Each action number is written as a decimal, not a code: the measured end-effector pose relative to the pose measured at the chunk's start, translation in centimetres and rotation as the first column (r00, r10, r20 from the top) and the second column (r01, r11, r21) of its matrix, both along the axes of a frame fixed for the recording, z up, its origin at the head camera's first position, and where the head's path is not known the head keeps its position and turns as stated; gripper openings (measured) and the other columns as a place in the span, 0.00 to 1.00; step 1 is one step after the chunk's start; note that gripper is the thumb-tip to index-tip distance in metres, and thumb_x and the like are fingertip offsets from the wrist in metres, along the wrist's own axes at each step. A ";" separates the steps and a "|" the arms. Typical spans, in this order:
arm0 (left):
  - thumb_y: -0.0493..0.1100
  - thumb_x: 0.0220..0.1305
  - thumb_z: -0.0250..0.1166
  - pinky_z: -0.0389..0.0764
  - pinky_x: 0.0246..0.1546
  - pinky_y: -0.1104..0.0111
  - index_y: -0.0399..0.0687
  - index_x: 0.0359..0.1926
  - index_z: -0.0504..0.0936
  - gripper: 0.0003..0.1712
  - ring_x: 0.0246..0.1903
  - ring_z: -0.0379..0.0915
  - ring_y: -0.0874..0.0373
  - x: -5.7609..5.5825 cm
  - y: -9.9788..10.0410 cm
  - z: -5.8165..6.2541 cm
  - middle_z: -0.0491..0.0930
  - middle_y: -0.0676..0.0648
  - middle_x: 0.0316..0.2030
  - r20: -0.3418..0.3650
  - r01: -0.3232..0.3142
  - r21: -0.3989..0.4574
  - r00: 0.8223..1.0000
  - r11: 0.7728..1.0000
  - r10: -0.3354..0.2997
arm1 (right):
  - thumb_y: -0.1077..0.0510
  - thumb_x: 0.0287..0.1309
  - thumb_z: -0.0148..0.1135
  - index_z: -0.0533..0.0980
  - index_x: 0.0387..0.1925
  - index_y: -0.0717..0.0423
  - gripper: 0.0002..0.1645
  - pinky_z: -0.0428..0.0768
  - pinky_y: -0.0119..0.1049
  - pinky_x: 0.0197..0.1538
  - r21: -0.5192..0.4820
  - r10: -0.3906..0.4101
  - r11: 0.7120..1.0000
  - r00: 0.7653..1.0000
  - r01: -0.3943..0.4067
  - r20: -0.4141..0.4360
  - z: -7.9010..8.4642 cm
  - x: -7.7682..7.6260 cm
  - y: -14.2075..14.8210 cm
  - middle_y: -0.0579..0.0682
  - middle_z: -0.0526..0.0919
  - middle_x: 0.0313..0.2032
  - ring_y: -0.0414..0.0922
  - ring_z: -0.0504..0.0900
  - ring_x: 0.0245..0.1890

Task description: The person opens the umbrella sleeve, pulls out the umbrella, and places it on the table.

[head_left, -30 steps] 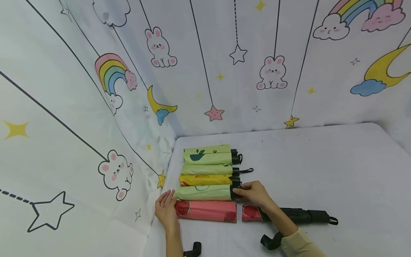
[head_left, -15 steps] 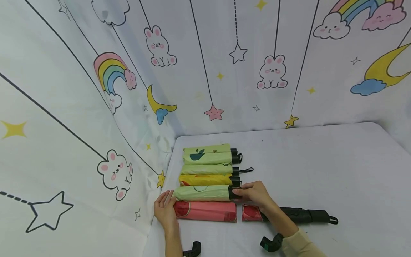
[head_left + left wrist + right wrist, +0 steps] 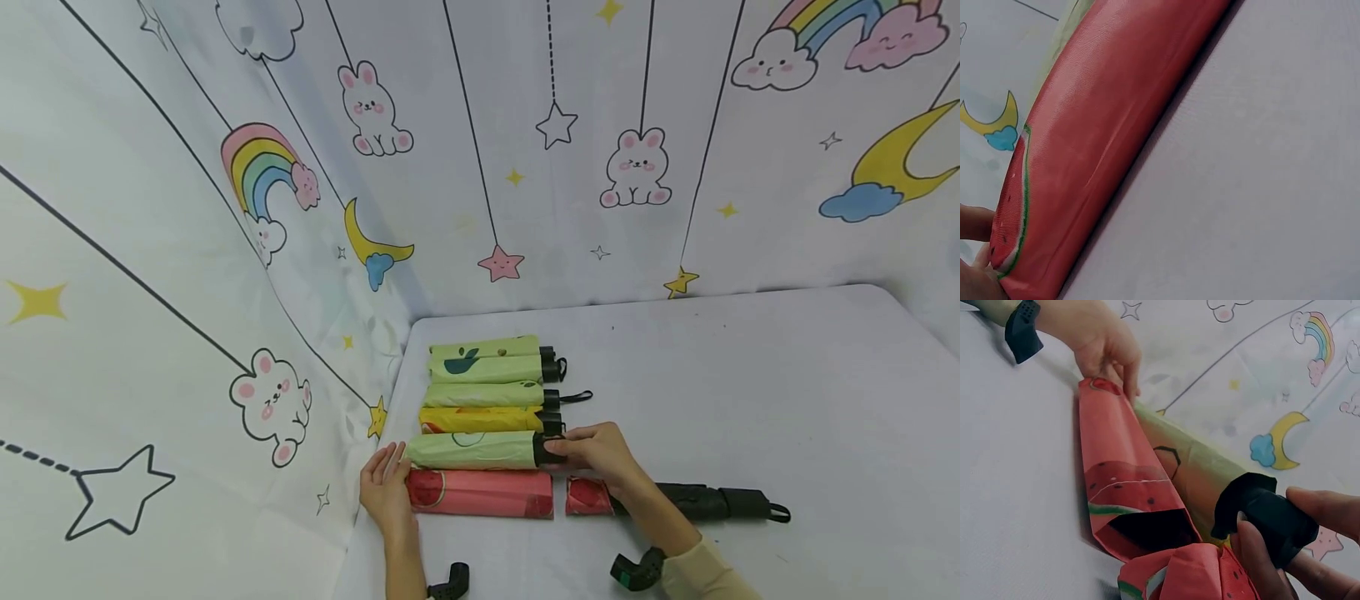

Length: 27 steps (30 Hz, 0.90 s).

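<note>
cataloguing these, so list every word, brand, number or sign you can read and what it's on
No readable word, label, brand or number in any view.
Held green umbrella and red cover: visible sides show only picture prints.
Wall cloth: drawings only, no lettering.
Right wrist's black device: green mark too small to read.

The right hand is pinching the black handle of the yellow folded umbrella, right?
Not the yellow folded umbrella: the right hand is pinching the black handle of the long, pale green folded umbrella next to it, nearer the person. The head view shows this.
</note>
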<state>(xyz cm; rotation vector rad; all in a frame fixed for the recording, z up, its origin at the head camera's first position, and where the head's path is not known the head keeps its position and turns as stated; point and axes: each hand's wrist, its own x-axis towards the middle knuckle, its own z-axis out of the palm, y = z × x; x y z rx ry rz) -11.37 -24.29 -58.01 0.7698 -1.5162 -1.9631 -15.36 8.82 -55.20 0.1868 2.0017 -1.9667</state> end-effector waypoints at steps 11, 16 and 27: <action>0.21 0.67 0.62 0.84 0.52 0.72 0.30 0.67 0.67 0.28 0.62 0.80 0.45 0.0 0.2 0.2 0.75 0.29 0.64 -0.010 -0.008 0.007 1.000 1.000 0.008 | 0.51 0.52 0.82 0.87 0.46 0.67 0.26 0.89 0.41 0.47 0.010 -0.004 1.000 1.000 0.004 -0.002 0.4 0.3 1.4 0.57 0.90 0.42 0.50 0.91 0.38; 0.21 0.67 0.61 0.83 0.54 0.69 0.30 0.67 0.67 0.29 0.63 0.78 0.42 0.0 0.1 -0.1 0.74 0.29 0.65 -0.027 -0.004 0.026 1.000 1.000 0.005 | 0.52 0.54 0.81 0.87 0.46 0.68 0.24 0.89 0.41 0.45 -0.018 0.004 1.000 1.000 -0.005 -0.016 0.5 0.5 2.0 0.57 0.90 0.40 0.50 0.91 0.38; 0.22 0.68 0.62 0.83 0.55 0.69 0.29 0.66 0.68 0.28 0.61 0.80 0.44 0.2 0.5 0.5 0.75 0.29 0.64 -0.011 -0.013 0.016 1.000 1.000 0.013 | 0.54 0.54 0.81 0.86 0.47 0.69 0.25 0.89 0.38 0.44 -0.030 0.004 1.000 1.000 -0.005 -0.028 0.6 0.7 3.6 0.56 0.91 0.39 0.51 0.92 0.36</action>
